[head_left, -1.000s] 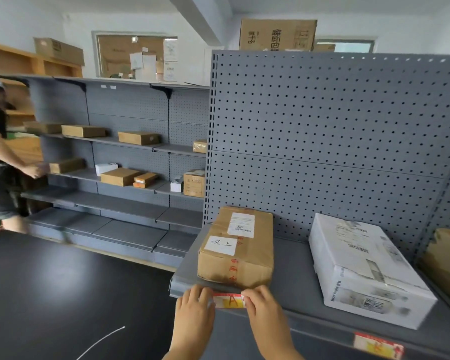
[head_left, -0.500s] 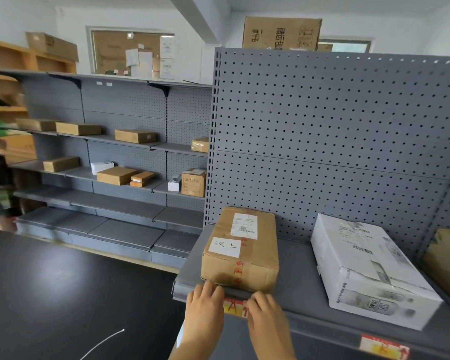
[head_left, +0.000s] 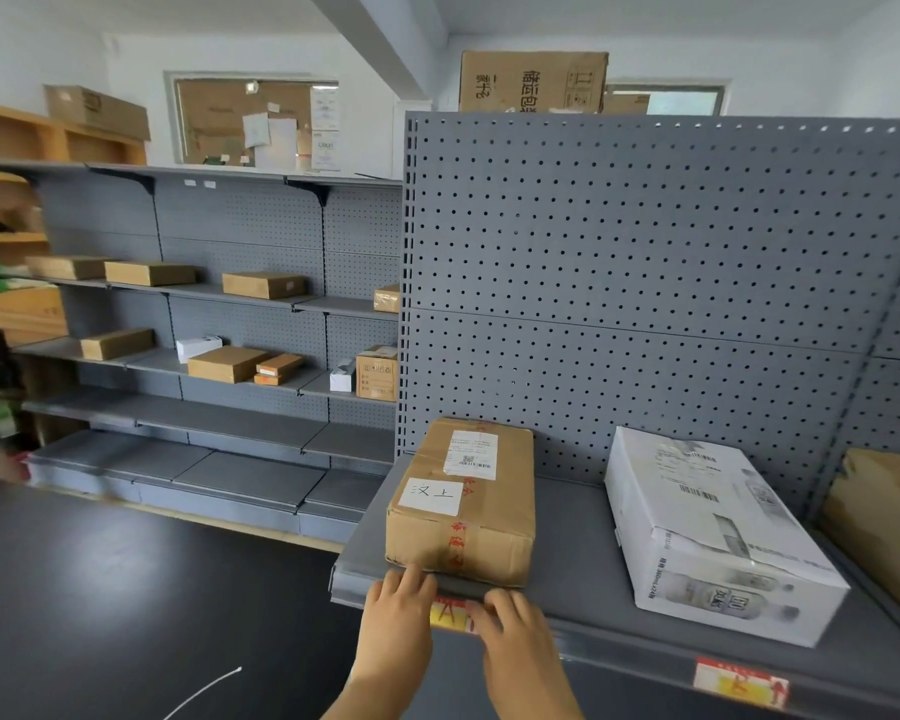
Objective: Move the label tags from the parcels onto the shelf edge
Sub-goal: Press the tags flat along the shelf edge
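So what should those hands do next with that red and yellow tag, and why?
Probably press the tag flat along the shelf edge, then let go. The left hand and right hand both touch its ends, and it lies on the edge right below the brown parcel.
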